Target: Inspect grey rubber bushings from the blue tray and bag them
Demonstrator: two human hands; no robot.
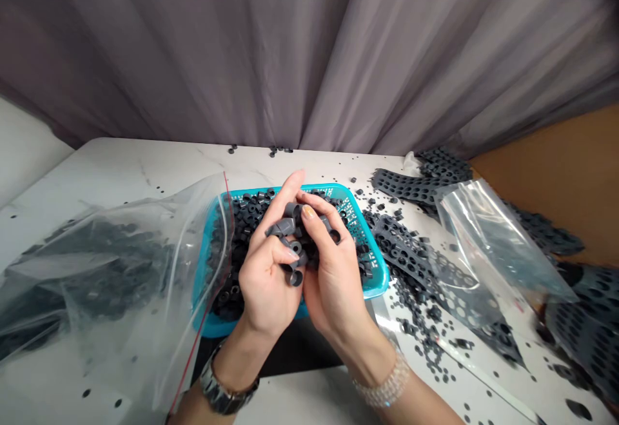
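My left hand (273,270) and my right hand (333,257) are cupped together over a blue plastic basket (376,264). Between them they hold a heap of small black rubber rings (294,247), some with a hole through the middle. Both thumbs lie over the heap, and the fingers curl around its sides. More black rings (249,209) fill the basket below my hands. To the left, a clear zip bag (120,270) with a red strip holds many dark pieces and overlaps the basket's left rim.
Perforated black rubber sheets (406,183) lie on the right, with a clear plastic bag (498,244) over some. Small black scraps (425,328) are scattered across the white table (290,399). A thin pale strip tool (483,373) lies at lower right. A grey curtain (271,57) hangs behind.
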